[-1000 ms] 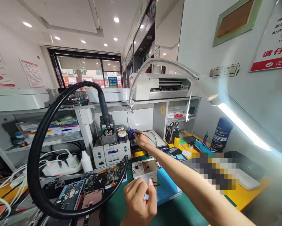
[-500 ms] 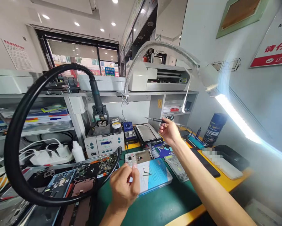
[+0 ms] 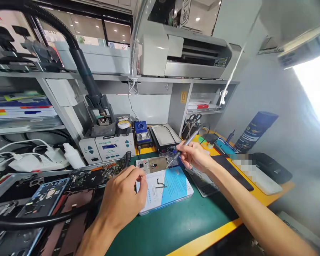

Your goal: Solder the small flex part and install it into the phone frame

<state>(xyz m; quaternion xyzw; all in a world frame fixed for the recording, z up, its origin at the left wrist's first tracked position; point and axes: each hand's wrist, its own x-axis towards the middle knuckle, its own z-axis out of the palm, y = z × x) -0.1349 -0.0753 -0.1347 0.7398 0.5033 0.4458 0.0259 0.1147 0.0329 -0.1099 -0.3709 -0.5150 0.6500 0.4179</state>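
A grey pen-like tool [image 3: 188, 140] slants over the box's far edge, the right hand [image 3: 198, 156] closed around it. Left of the blue-and-white box [image 3: 177, 183], the left hand [image 3: 124, 193] curls nearly closed; whether it grips anything I cannot tell. A phone frame [image 3: 160, 164] lies just beyond the box.

There are two hands: one left hand [image 3: 124, 190] and one right hand [image 3: 195, 155]. One pen-like tool [image 3: 190, 138]. Mid-counter [image 3: 210, 237], one box [image 3: 177, 188] and one phone frame [image 3: 160, 163]. Along the back edge, one hot-air station [image 3: 110, 146], one blue stand [image 3: 142, 132], one pair of scissors [image 3: 195, 118]. Toward the right edge, one spray can [image 3: 254, 132]; toward the left, one white bottle [image 3: 73, 156].
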